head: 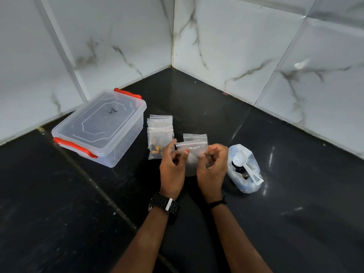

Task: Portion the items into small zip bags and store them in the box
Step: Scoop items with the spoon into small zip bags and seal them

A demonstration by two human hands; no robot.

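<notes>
Now both hands [194, 164] pinch one zip bag [194, 148].

Two hands held close together, out in front.

The left hand [171, 166] and the right hand [212, 166] both reach forward, side by side, with bent fingers pinching a small zip bag [194, 152] between them. The left wrist wears a black watch, the right wrist a thin black band.
</notes>
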